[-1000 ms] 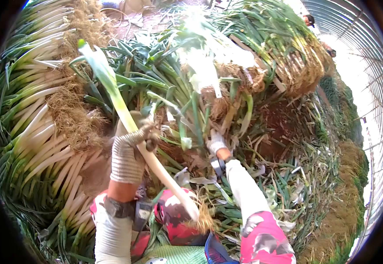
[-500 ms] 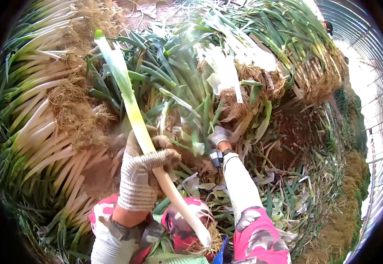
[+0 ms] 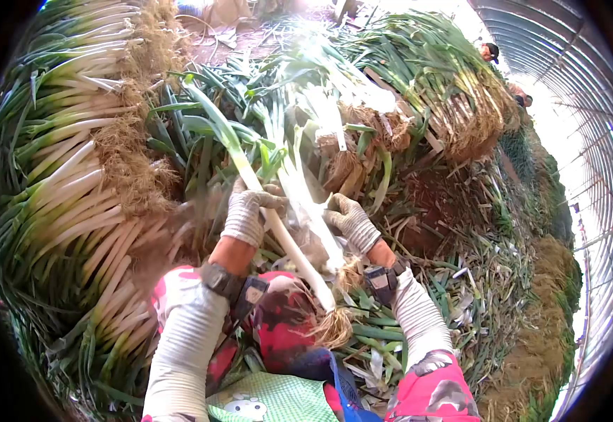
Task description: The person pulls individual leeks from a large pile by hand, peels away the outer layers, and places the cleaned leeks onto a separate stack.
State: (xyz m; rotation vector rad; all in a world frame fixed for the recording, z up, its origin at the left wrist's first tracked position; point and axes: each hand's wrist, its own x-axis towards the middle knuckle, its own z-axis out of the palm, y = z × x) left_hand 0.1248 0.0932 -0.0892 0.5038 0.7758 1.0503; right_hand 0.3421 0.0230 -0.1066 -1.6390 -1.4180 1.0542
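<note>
My left hand (image 3: 245, 214) has its grip wrapped tight around one leek (image 3: 278, 232), on the pale part of the stalk just below where the green leaves fan out. The leek's long axis runs from upper left, where the leaf tips reach toward the loose green heap (image 3: 250, 105), down to lower right, where its hairy roots (image 3: 333, 327) hang over my lap. So most of the white stalk lies below and to the right of my left grip, between my two hands. My right hand (image 3: 350, 219) sits just beside a second leek (image 3: 310, 211) lying against the first, fingers curled on its loose outer skin; how firmly it pinches I cannot tell. The right hand is nearer the root end. A stack of cleaned white leeks (image 3: 74, 197) lies to my left, well apart.
</note>
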